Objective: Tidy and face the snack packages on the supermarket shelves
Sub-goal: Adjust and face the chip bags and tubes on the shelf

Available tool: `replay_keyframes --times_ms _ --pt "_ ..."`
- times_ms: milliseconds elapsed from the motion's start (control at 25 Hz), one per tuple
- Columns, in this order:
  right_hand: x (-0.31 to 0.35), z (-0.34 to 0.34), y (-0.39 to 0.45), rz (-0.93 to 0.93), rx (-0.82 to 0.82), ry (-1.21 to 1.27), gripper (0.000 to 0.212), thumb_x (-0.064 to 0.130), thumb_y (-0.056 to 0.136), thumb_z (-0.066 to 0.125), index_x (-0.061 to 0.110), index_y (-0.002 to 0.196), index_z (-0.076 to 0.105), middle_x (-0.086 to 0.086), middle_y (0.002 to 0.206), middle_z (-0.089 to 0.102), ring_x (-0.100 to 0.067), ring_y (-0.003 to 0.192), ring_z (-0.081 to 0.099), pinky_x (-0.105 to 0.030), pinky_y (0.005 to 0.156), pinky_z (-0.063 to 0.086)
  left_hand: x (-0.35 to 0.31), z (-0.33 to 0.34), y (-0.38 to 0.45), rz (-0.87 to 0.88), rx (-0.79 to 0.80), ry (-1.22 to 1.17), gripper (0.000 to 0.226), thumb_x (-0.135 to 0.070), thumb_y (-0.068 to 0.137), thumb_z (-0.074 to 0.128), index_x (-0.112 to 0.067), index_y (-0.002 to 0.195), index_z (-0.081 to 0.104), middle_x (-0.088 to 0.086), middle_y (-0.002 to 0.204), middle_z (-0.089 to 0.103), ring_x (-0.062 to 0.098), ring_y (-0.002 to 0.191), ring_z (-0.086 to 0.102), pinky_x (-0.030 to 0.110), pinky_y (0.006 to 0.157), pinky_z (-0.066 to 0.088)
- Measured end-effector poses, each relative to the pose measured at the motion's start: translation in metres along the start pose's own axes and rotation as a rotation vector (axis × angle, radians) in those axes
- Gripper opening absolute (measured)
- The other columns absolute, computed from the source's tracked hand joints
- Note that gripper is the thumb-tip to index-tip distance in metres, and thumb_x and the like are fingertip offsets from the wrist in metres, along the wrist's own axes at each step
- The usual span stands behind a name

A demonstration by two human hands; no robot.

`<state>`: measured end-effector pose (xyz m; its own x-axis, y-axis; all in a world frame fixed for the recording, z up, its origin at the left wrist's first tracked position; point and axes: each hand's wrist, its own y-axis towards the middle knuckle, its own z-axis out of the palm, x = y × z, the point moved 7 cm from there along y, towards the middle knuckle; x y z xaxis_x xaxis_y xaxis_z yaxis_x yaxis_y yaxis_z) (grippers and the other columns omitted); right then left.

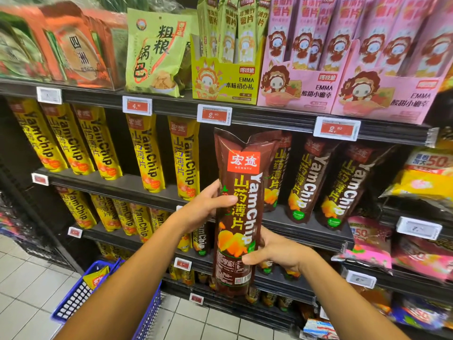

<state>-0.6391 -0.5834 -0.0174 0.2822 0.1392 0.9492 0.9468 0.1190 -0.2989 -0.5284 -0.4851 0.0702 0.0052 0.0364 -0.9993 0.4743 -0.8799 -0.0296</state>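
Observation:
A tall brown YamChip bag (239, 187) stands upright in front of the second shelf, label toward me. My left hand (208, 204) grips its left edge at mid-height, thumb across the front. My right hand (272, 252) holds its lower right side, thumb on the front. Behind it, more brown YamChip bags (308, 182) lean in a row on the shelf (306, 228). Yellow YamChip bags (147, 158) stand to the left on the same level.
The top shelf carries pink EMMA display boxes (343, 92), a yellow-green EMMA box (225, 79) and a green snack bag (154, 55). A blue basket (81, 293) with a yellow bag sits on the tiled floor at lower left. Mixed bags fill the right-hand shelves (416, 187).

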Motion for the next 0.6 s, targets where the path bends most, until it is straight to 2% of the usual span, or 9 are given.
replay_keyframes --times_ms 80,160,240,320,360,440,520,600 --pt "0.006 -0.005 0.004 -0.037 -0.123 -0.020 0.096 0.030 0.069 0.091 0.033 0.145 0.032 0.009 0.138 0.060 -0.010 0.126 0.059 -0.036 0.105 0.050 -0.002 -0.006 0.001 0.029 -0.079 -0.030 0.059 -0.037 0.077 0.070 -0.024 0.132 0.049 0.000 0.126 0.067 0.017 0.116 0.064 0.032 0.091 0.051" --pt "0.013 -0.014 0.003 -0.039 -0.357 -0.114 0.087 0.047 0.061 0.091 0.038 0.129 0.037 0.009 0.128 0.061 -0.007 0.114 0.064 -0.041 0.101 0.052 -0.004 -0.012 -0.001 0.088 -0.220 -0.050 0.057 -0.030 0.084 0.070 -0.022 0.134 0.046 -0.001 0.127 0.065 0.015 0.119 0.062 0.034 0.096 0.049" --pt "0.024 -0.016 0.001 -0.040 -0.576 -0.279 0.080 0.062 0.055 0.086 0.041 0.111 0.033 0.015 0.114 0.060 -0.003 0.098 0.065 -0.039 0.088 0.055 -0.005 -0.012 -0.004 0.128 -0.319 -0.007 0.068 -0.030 0.083 0.076 -0.031 0.137 0.035 -0.018 0.123 0.061 -0.008 0.108 0.061 0.015 0.086 0.048" --pt "0.035 -0.009 0.002 -0.044 -0.699 -0.420 0.081 0.072 0.054 0.079 0.042 0.107 0.025 0.016 0.108 0.057 -0.003 0.088 0.063 -0.034 0.074 0.053 -0.007 -0.008 -0.004 0.150 -0.355 0.083 0.091 -0.035 0.074 0.084 -0.044 0.134 0.016 -0.031 0.121 0.049 -0.028 0.096 0.052 -0.001 0.073 0.043" --pt "0.040 -0.006 0.004 -0.044 -0.724 -0.469 0.084 0.076 0.054 0.075 0.043 0.110 0.023 0.014 0.110 0.055 -0.007 0.088 0.063 -0.033 0.069 0.051 -0.010 -0.010 -0.005 0.164 -0.380 0.106 0.097 -0.039 0.068 0.088 -0.044 0.132 0.015 -0.029 0.122 0.047 -0.027 0.099 0.051 0.000 0.073 0.043" --pt "0.043 -0.002 0.011 -0.045 -0.717 -0.508 0.086 0.081 0.055 0.070 0.046 0.115 0.019 0.011 0.119 0.051 -0.013 0.096 0.062 -0.034 0.070 0.050 -0.017 -0.022 -0.004 0.191 -0.425 0.083 0.097 -0.044 0.058 0.089 -0.035 0.134 0.030 -0.015 0.128 0.055 -0.007 0.110 0.058 0.015 0.087 0.050" --pt "0.041 -0.003 0.015 -0.050 -0.647 -0.438 0.084 0.082 0.056 0.071 0.048 0.115 0.021 0.012 0.124 0.051 -0.011 0.108 0.059 -0.038 0.084 0.053 -0.020 -0.035 -0.003 0.209 -0.376 0.000 0.101 -0.042 0.054 0.088 -0.026 0.139 0.036 -0.005 0.127 0.063 0.011 0.113 0.064 0.028 0.090 0.054" --pt "0.039 -0.002 0.019 -0.087 -0.525 -0.289 0.080 0.080 0.056 0.075 0.052 0.116 0.029 0.012 0.127 0.054 -0.010 0.115 0.059 -0.044 0.096 0.052 -0.016 -0.047 -0.002 0.232 -0.275 -0.112 0.097 -0.032 0.057 0.085 -0.021 0.140 0.037 -0.004 0.122 0.069 0.014 0.111 0.066 0.026 0.083 0.055"
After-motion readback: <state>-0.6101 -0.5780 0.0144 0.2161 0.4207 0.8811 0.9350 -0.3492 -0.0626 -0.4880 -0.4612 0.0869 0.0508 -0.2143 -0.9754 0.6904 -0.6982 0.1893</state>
